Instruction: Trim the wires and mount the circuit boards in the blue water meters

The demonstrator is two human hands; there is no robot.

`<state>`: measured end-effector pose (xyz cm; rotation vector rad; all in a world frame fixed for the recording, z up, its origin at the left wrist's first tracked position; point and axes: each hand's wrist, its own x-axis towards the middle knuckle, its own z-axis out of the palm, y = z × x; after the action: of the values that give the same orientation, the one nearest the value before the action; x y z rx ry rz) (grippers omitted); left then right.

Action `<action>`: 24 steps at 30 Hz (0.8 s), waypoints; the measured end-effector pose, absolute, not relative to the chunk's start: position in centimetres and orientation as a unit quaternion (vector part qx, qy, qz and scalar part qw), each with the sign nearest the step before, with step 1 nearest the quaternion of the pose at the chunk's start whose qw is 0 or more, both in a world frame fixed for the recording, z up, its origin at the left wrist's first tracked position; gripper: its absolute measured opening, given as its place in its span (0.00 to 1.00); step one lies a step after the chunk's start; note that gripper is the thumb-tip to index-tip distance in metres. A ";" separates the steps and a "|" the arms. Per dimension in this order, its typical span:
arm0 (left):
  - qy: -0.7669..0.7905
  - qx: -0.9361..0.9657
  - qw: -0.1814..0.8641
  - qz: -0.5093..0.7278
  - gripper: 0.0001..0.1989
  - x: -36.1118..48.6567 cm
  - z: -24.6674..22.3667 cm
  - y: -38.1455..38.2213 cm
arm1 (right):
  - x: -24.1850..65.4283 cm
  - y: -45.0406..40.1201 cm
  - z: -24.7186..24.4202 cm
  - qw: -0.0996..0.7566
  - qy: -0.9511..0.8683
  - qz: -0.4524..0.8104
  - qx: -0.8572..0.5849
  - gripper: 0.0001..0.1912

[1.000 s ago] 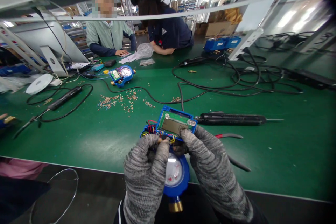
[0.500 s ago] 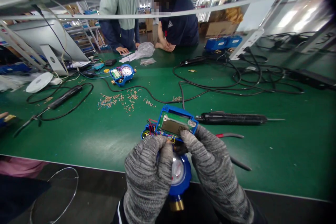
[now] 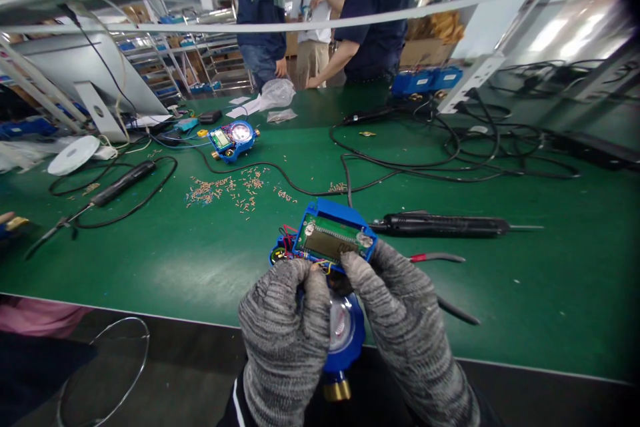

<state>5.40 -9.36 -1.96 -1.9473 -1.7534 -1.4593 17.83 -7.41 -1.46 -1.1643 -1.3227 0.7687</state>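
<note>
Both my hands wear grey knitted gloves. My right hand [image 3: 400, 307] grips a blue plastic housing [image 3: 340, 212], tilted up, its thumb on the circuit board [image 3: 325, 243] with a grey display inside. Thin red and yellow wires [image 3: 320, 264] come out along the housing's lower edge. There my left hand [image 3: 285, 327] is closed, its fingertips pinched on the wires. Beneath my hands is a blue water meter [image 3: 354, 337] with a round clear dial and a brass threaded end [image 3: 337, 391]; my left hand covers part of it.
A black electric screwdriver [image 3: 445, 225] and red-and-grey plier handles [image 3: 435, 258] lie at right. Small screws [image 3: 205, 190] are scattered on the green table [image 3: 165, 260]. Another open meter [image 3: 233, 140], a second screwdriver [image 3: 125, 183] and cables [image 3: 400, 163] lie farther off. People stand across the table.
The housing has tipped slightly in my right hand, and my hands have barely shifted. Across the table, two people have moved right and straightened up; a third has come into view between them.
</note>
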 end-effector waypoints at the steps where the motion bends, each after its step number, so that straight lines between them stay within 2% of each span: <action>1: -0.586 -0.645 0.060 -0.487 0.07 5.5 -2.0 -9.3 | 17.9 -7.4 -1.5 0.572 -0.566 0.319 -0.501 0.08; 9: -0.613 -0.607 -0.037 -0.504 0.09 5.8 -2.0 -9.3 | 17.5 -7.7 -1.4 0.565 -0.580 0.239 -0.536 0.06; 16: -0.581 -0.576 -0.243 -0.522 0.09 5.4 -1.5 -9.1 | 17.3 -7.8 -1.6 0.588 -0.562 0.280 -0.510 0.05; 24: -0.579 -0.550 -0.291 -0.527 0.10 5.2 -1.3 -8.8 | 17.0 -7.8 -1.9 0.593 -0.555 0.278 -0.513 0.05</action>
<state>5.23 -8.81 -1.31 -2.1445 -2.2578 -2.0569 17.00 -7.79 -1.86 -1.1929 -1.2893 0.6471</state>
